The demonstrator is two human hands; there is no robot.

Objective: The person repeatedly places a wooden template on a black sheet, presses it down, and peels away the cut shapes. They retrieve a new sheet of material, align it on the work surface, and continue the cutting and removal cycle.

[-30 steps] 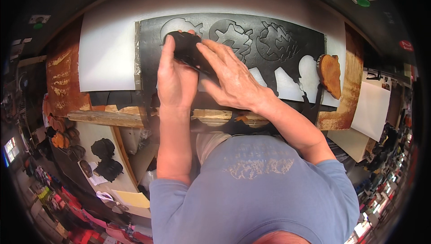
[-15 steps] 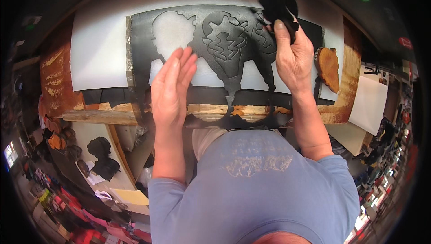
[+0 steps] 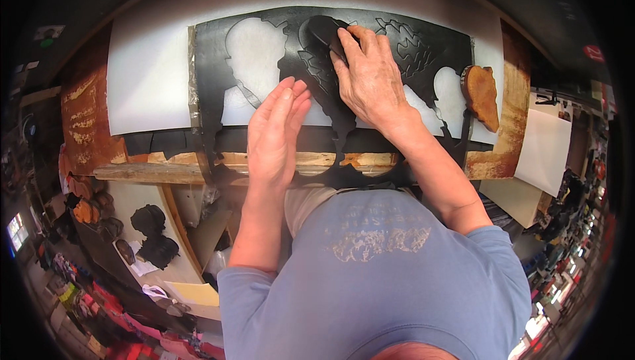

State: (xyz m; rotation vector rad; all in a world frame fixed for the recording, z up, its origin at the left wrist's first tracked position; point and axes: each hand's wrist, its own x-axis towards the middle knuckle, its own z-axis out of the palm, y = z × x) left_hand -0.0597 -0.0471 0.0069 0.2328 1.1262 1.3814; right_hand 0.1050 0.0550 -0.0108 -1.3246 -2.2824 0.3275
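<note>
While the left hand (image 3: 274,132) lies flat, fingers straight, pinning the black cut-out sheet (image 3: 331,89) on the bench, the right hand (image 3: 370,75) curls over a dark pad (image 3: 324,29) (probably rubbing); even pressure suits best.

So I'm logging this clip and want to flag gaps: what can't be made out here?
- Head view: most of the dark pad lies under the right hand, so its shape is unclear.
- The black cut-out sheet is partly covered by both hands; the left hand hides its middle.
- The sheet's lower edge is hidden behind the person's shoulders.
- Shelf items at lower left are too small and warped to identify.
</note>
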